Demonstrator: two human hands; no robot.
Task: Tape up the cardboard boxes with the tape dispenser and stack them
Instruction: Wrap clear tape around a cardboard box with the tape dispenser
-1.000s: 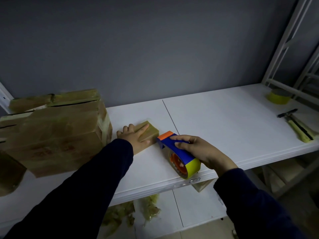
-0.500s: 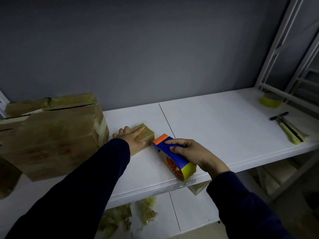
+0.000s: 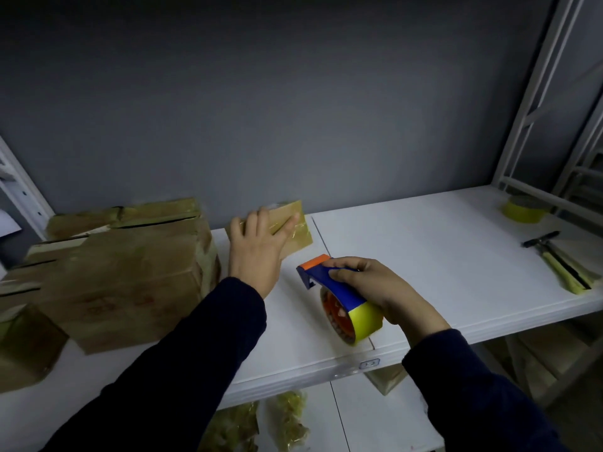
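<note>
The left hand point(image 3: 256, 256) holds the seemingly light, tape-slick small box point(image 3: 298, 238) (edges likely grip best); the right hand point(image 3: 378, 285) clasps the tape dispenser point(image 3: 346, 296).

White shelf point(image 3: 424, 256), two panels, seam running front to back. Left: large cardboard boxes point(image 3: 130, 278), stacked. Just right of them, near the back: small taped box point(image 3: 298, 233). Front edge at the seam: tape dispenser point(image 3: 342, 288). Far right: yellow tape roll point(image 3: 522, 208), yellow-handled hand tool point(image 3: 561, 265).
</note>
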